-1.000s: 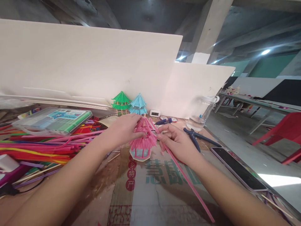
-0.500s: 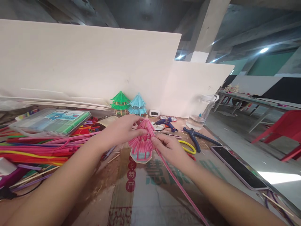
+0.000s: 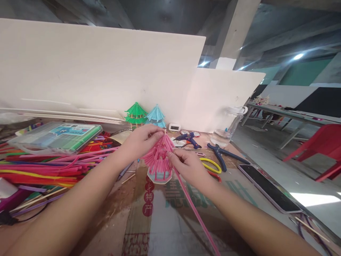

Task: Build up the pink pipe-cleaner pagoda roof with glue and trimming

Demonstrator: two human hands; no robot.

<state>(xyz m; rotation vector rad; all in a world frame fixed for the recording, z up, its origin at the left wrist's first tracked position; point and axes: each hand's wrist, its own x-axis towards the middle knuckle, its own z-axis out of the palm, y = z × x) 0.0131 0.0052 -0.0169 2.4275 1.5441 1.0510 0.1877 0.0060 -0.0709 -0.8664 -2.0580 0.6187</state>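
Observation:
A small pink pagoda model (image 3: 159, 163) made of straws stands on flattened cardboard (image 3: 170, 217) in the middle of the table. My left hand (image 3: 140, 141) grips the top of its roof from the left, fingers curled over the peak. My right hand (image 3: 186, 165) pinches a long pink straw (image 3: 195, 210) against the roof's right side; the straw runs down toward me.
A green pagoda (image 3: 136, 114) and a blue pagoda (image 3: 156, 116) stand by the white board. Loose coloured straws (image 3: 48, 167) and a plastic case (image 3: 57, 136) lie left. A glue gun (image 3: 188, 138), pliers (image 3: 222, 153), scissors (image 3: 211, 167), a jar (image 3: 230, 124) and a phone (image 3: 269, 188) lie right.
My right hand has moved left and closer to the pink roof, bringing the straw with it. My left hand shifted slightly up on the peak. The scissors and glue gun came into view.

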